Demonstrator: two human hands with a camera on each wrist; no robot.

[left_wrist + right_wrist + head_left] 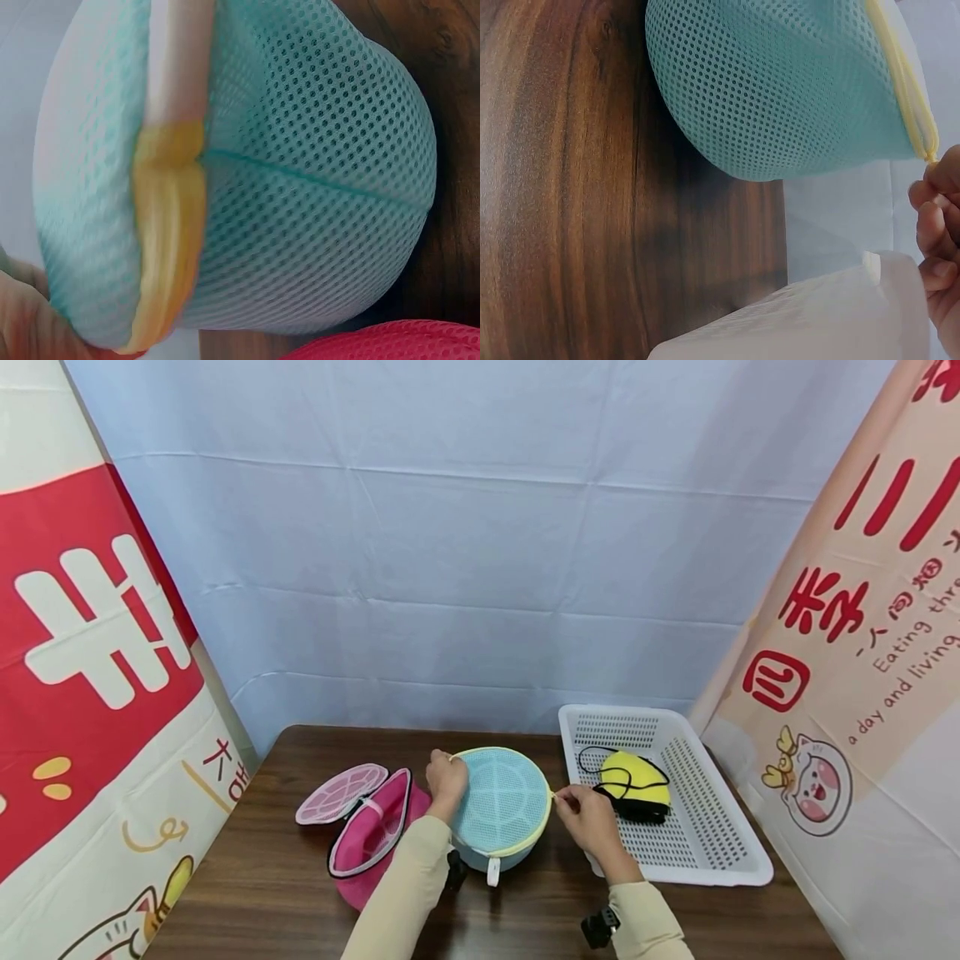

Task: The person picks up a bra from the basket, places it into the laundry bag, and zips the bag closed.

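A round light-blue mesh bag point(498, 797) with yellow trim stands on the table, its lid lying over the top. My left hand point(447, 783) grips the bag's edge at its upper left; in the left wrist view the fingers point(30, 319) touch the rim beside the yellow trim point(169, 240). At the bag's right side my right hand point(592, 822) pinches the small yellow zipper end. The right wrist view shows that hand point(939, 232) at the corner of the yellow trim point(904, 82), the other fingers curled. A white tab point(492, 871) hangs at the bag's front.
An opened pink mesh bag point(367, 852) with its lid point(342, 794) folded back stands left of the blue one. On the right, a white plastic basket point(731, 827) holds a yellow and black item point(633, 779) with a black cord. A wooden table point(247, 877) lies underneath.
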